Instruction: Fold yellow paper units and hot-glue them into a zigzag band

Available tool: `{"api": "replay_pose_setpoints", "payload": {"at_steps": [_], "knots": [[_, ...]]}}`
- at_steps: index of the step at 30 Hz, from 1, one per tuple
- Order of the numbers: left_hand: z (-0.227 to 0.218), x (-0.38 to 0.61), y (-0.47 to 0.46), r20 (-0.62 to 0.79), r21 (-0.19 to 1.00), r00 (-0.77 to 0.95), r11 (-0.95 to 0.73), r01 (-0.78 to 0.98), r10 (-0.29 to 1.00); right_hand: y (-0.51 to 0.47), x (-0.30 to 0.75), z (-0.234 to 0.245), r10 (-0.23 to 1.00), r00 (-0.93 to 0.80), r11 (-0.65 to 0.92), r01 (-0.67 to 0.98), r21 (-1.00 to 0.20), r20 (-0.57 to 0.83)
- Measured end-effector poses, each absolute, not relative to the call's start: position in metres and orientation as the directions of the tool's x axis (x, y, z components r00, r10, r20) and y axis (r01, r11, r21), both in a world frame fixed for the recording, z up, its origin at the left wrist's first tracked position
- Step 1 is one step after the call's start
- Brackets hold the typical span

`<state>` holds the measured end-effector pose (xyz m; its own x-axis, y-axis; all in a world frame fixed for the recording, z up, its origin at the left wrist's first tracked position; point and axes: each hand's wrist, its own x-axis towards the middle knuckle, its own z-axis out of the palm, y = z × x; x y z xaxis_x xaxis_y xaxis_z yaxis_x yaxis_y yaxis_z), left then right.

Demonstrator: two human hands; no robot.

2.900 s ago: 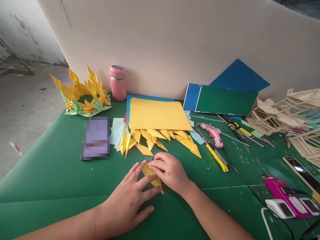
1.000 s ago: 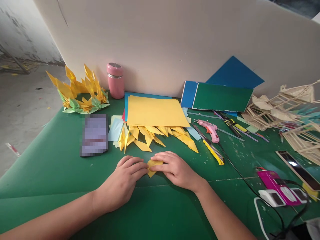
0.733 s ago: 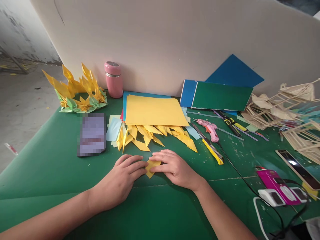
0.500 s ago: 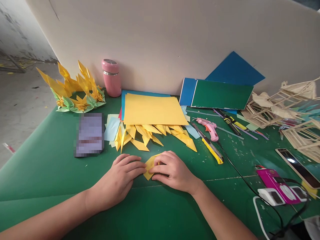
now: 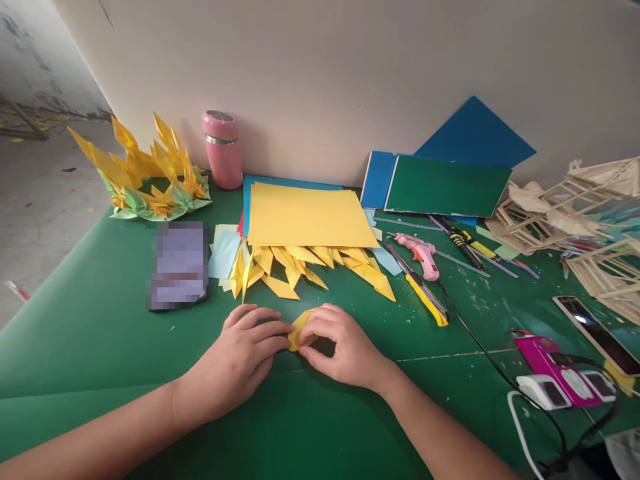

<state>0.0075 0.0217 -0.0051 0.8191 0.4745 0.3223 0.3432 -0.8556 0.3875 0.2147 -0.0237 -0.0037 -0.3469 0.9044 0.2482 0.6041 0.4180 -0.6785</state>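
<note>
A small folded piece of yellow paper (image 5: 299, 325) lies low over the green table, between my two hands and partly covered by them. My left hand (image 5: 250, 347) has its curved fingertips on the paper's left edge, the thumb tucked mostly out of sight. From the other side my right hand (image 5: 340, 343) pinches the paper's right part between thumb and fingers. Just beyond my hands lies a heap of folded yellow paper pieces (image 5: 285, 287), partly under a stack of yellow sheets (image 5: 310, 213).
A yellow-and-green paper crown (image 5: 155, 180) and a pink flask (image 5: 223, 150) stand back left. A blurred purple object (image 5: 180, 263) lies left. Rightward are a yellow cutter (image 5: 425, 300), pink glue gun (image 5: 420, 253), magenta power strip (image 5: 565, 373), phone (image 5: 595, 333) and wooden stick frames (image 5: 540, 213).
My right thumb and fingers have come in over the paper, moving slightly left and covering more of it. The paper's lower point no longer shows. My left hand is almost still.
</note>
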Motion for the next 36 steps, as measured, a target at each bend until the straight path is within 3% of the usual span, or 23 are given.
{"api": "replay_pose_setpoints", "payload": {"at_steps": [20, 36], "knots": [[-0.008, 0.014, 0.020, 0.381, 0.408, 0.749, -0.826, 0.390, 0.542, -0.023, 0.207, -0.013, 0.935, -0.260, 0.355, 0.659, -0.663, 0.243], [-0.009, 0.010, 0.018, 0.364, 0.368, 0.782, -0.850, 0.378, 0.505, -0.022, 0.209, -0.015, 0.937, -0.269, 0.347, 0.643, -0.682, 0.224]]}}
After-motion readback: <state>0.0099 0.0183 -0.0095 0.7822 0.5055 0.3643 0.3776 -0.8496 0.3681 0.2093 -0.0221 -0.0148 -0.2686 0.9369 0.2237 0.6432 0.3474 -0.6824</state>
